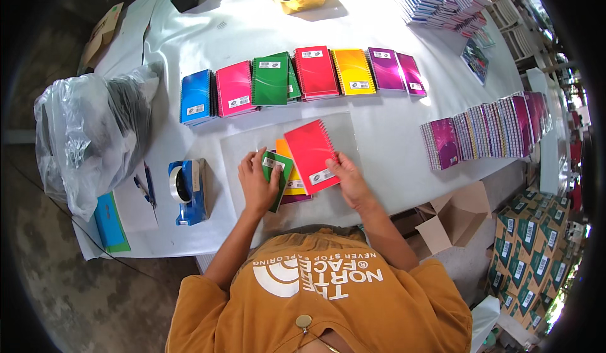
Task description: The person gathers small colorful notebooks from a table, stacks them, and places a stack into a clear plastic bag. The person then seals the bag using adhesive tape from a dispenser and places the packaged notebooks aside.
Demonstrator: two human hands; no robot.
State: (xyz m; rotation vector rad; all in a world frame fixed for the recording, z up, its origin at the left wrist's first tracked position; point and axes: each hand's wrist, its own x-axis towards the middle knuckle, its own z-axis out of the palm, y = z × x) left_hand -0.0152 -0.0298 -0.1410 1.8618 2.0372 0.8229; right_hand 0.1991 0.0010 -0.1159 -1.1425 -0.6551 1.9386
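My right hand (351,177) grips the lower right edge of a red spiral notebook (308,154), tilted, its coil along the right side. My left hand (259,179) is closed on a small green notebook (276,162), thumb on its cover. Partly hidden between them are a yellow-orange notebook (295,179) and, lowest, the edge of a purple one (294,198). Under these lies a clear plastic sheet or bag (237,148). Beyond my hands runs a row of notebook stacks: blue (195,94), pink (235,88), green (270,85), red (315,72), yellow (353,69) and purple (386,69).
A blue tape dispenser (191,195) and a bulging plastic bag (95,132) stand at left. A yellow tub (297,3) holds dark wire-like pieces. More notebooks are stacked far right (429,0) and lined up at right (486,129). An open cardboard box (457,217) sits below the table edge.
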